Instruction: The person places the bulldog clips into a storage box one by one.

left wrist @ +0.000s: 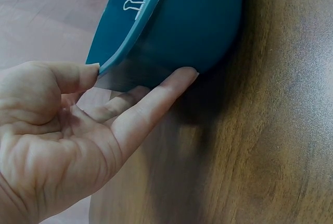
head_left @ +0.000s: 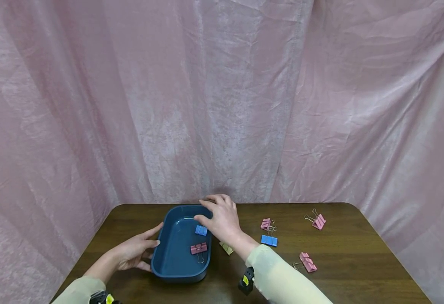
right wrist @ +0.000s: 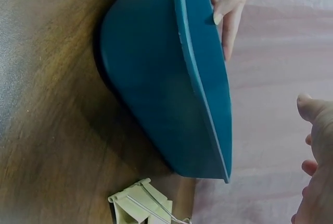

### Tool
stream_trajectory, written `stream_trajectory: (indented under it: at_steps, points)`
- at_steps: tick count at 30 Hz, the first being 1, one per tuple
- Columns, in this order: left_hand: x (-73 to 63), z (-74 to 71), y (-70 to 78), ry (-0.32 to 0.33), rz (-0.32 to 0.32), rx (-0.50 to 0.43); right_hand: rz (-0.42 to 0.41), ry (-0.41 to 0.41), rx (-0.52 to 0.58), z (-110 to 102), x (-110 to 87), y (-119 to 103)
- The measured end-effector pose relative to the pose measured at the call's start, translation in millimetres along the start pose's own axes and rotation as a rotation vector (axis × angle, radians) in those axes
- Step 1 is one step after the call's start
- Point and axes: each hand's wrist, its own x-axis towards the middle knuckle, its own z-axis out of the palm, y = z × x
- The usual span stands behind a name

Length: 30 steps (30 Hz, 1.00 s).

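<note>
My left grip (head_left: 134, 251) pinches the left wall of the blue tray (head_left: 173, 255), thumb at the rim, fingers outside, probably to steady it. Inside, toward the tray's right side, lie a maroon clip (head_left: 198, 249) and a small blue clip (head_left: 201, 230). My right grip (head_left: 223, 216) hangs loose over the tray's right rim, holding nothing, seemingly raised to clear that wall. Just right of the tray, my forearm (head_left: 245, 244) partly hides a yellow clip (head_left: 226, 248); farther right of it, the surface (head_left: 343, 257) bears a large blue clip (head_left: 269, 240) and three pink clips (head_left: 307, 262).
</note>
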Motion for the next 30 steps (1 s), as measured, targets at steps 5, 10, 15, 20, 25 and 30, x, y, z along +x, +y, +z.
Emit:
stream_trajectory:
  at_steps: [5, 10, 15, 20, 25, 30]
  points:
    - [-0.6, -1.4, -0.6, 0.003, 0.001, 0.004, -0.012, 0.002, 0.020, -5.4, 0.2, -1.1]
    - [0.7, -2.7, -1.6, 0.011, -0.005, -0.002, -0.013, 0.011, 0.044, -10.4, -0.7, -2.0]
    - [1.1, -3.7, -1.8, 0.011, -0.004, 0.001, -0.019, 0.045, 0.057, -16.1, -0.9, -0.7]
    - [1.2, -3.4, -1.6, 0.010, -0.003, 0.003, -0.018, 0.074, 0.078, -22.5, -0.8, 2.4]
    - [0.5, -2.8, -1.4, 0.004, -0.002, 0.013, -0.008, 0.091, 0.095, -29.4, -1.2, 5.4]
    - [0.4, -2.1, -1.2, 0.013, -0.004, 0.018, -0.012, 0.123, 0.106, -34.9, -1.6, 8.6]
